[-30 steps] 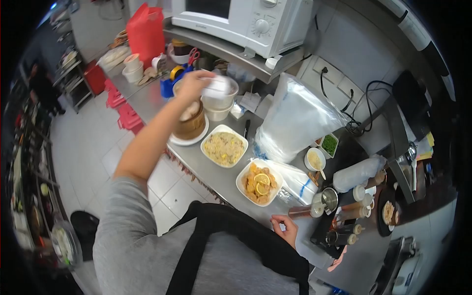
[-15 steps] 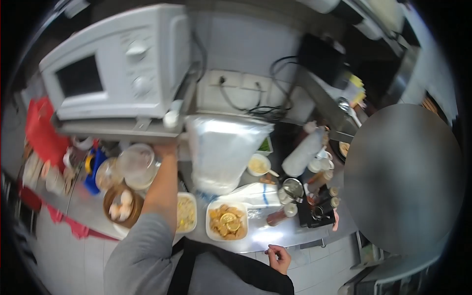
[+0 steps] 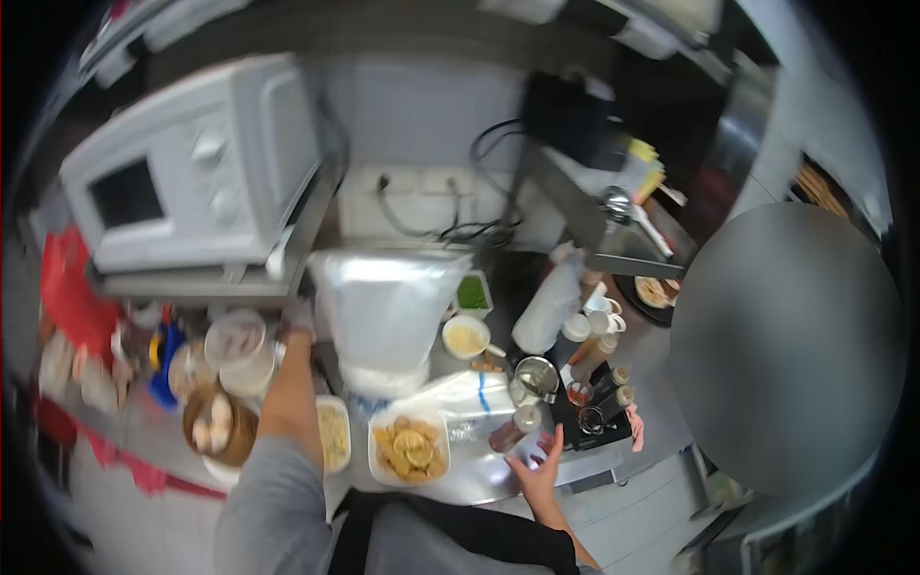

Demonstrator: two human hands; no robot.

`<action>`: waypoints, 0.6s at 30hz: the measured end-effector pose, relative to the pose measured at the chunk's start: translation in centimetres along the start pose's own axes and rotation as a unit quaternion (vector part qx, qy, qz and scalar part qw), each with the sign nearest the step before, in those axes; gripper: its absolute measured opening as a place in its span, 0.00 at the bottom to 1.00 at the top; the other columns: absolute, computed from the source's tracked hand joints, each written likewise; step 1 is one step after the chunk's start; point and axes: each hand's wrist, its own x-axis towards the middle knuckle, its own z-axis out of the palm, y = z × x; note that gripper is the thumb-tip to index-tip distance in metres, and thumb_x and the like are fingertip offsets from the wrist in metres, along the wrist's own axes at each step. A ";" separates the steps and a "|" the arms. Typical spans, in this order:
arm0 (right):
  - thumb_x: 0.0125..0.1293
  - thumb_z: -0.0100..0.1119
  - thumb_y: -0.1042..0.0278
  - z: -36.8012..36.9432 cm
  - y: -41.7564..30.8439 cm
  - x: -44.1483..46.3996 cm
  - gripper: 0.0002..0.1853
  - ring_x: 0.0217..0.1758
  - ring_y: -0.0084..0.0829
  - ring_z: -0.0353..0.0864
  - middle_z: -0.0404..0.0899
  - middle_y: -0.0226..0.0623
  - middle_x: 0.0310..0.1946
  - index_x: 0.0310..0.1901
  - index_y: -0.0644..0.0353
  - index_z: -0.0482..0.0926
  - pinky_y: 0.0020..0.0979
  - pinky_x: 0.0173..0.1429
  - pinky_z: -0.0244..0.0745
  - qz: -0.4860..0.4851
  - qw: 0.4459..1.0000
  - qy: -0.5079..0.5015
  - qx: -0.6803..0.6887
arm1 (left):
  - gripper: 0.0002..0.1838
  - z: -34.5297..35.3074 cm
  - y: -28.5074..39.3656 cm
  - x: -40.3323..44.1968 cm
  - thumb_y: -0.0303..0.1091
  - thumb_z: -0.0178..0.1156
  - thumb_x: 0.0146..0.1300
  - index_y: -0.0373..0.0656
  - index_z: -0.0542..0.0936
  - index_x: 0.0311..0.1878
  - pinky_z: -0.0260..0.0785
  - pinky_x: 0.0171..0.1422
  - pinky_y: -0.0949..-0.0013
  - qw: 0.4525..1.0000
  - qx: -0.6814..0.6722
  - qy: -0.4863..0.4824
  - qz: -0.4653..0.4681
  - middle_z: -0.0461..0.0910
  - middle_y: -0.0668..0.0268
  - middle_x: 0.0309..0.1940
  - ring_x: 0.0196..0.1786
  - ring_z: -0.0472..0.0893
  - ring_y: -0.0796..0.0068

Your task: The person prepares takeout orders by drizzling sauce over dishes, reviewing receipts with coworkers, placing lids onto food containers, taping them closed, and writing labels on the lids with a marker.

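My left arm reaches across the counter to the space below the microwave shelf. There my left hand [image 3: 298, 322] is blurred, beside a pale, see-through item I cannot make out, and its fingers do not show clearly. Left of it are stacked clear plastic tubs [image 3: 237, 345] and a brown bowl of eggs [image 3: 243, 428]. My right hand [image 3: 539, 468] is open at the counter's front edge, thumb and fingers spread, holding nothing. Close to its fingertips leans a squeeze bottle of reddish sauce [image 3: 515, 430]. Between my arms stands a white tray of golden food pieces with lemon slices [image 3: 410, 476].
A white microwave [image 3: 192, 163] sits on a shelf above. Clear plastic bags [image 3: 374, 316] stand mid-counter, near a bowl of pale paste [image 3: 467, 338] and chopped greens [image 3: 471, 292]. Bottles fill a black caddy [image 3: 599, 436] at right. A large grey disc-shaped blur covers the far right.
My right hand has risen to the counter edge and spread its fingers near the sauce bottle. My left arm still reaches under the shelf. The view has shifted slightly.
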 end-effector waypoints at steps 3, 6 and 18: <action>0.38 0.76 0.66 3.0 2.1 2.9 0.63 0.59 0.39 0.64 0.60 0.44 0.60 0.70 0.56 0.38 0.40 0.59 0.63 -0.064 0.993 -0.061 0.079 | 0.18 8.7 -2.6 -0.7 0.32 0.44 0.62 0.48 0.72 0.55 0.67 0.55 0.63 0.970 0.168 0.028 0.176 0.76 0.63 0.46 0.51 0.74 0.64; 0.48 0.68 0.73 5.2 4.1 4.6 0.44 0.52 0.31 0.70 0.68 0.40 0.52 0.65 0.61 0.52 0.32 0.55 0.66 -0.032 0.989 -0.107 0.099 | 0.19 -3.8 3.7 -7.8 0.28 0.49 0.59 0.43 0.71 0.55 0.69 0.49 0.61 0.954 -0.271 0.030 -0.128 0.75 0.61 0.43 0.46 0.75 0.66; 0.49 0.70 0.68 14.3 -16.7 1.8 0.34 0.51 0.33 0.76 0.75 0.46 0.48 0.57 0.64 0.66 0.32 0.54 0.70 -0.305 0.863 -0.402 0.019 | 0.14 -35.9 -13.3 -26.2 0.29 0.55 0.61 0.41 0.75 0.50 0.70 0.44 0.74 0.885 -0.416 0.155 -0.144 0.76 0.65 0.42 0.41 0.75 0.77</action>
